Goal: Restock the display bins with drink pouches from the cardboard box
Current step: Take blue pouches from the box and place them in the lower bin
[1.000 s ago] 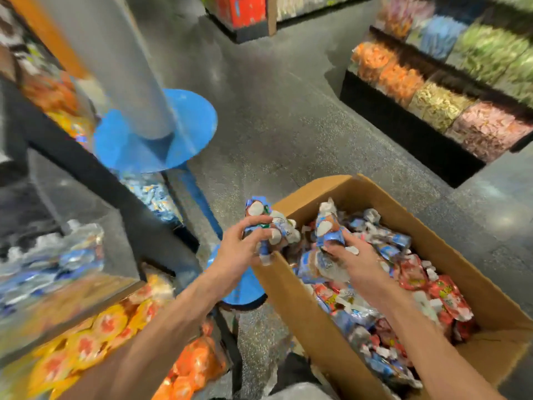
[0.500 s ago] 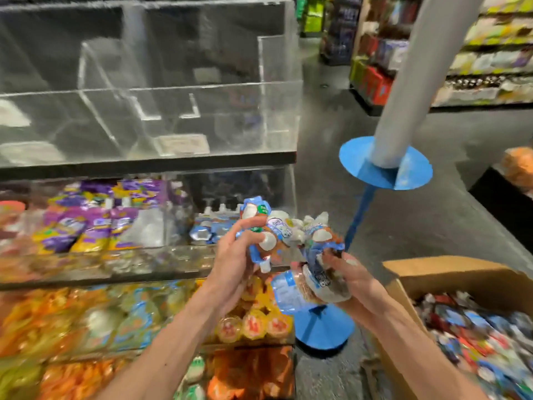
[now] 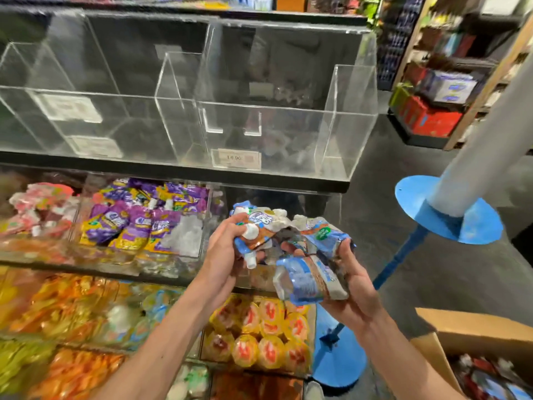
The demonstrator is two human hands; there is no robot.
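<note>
The left hand (image 3: 227, 255) and right hand (image 3: 352, 287) meet just right of the middle-tier bin (image 3: 138, 226), each gripping drink pouches (image 3: 311, 281). Above and behind them sit the top-tier display bins (image 3: 259, 134); beneath, the lower bins (image 3: 259, 336). The cardboard box (image 3: 476, 327) stands lower right (more pouches inside), the pole (image 3: 487, 157) behind it.

Even overhead shop light fills the scene, moderately bright, and the shadows are soft. The clear display bins (image 3: 259, 131) catch pale glare and streaked reflections along their edges. At centre the drink pouches (image 3: 311, 281) are sharpest, and their foil glints. The price label (image 3: 236, 158) is just legible. Motion blur smears the orange packs (image 3: 72, 307) at the lower left. Wide-angle distortion tilts the pillar (image 3: 490, 145) and the shelving (image 3: 450, 82) at the right edge. The floor (image 3: 418, 269) is dim.
</note>
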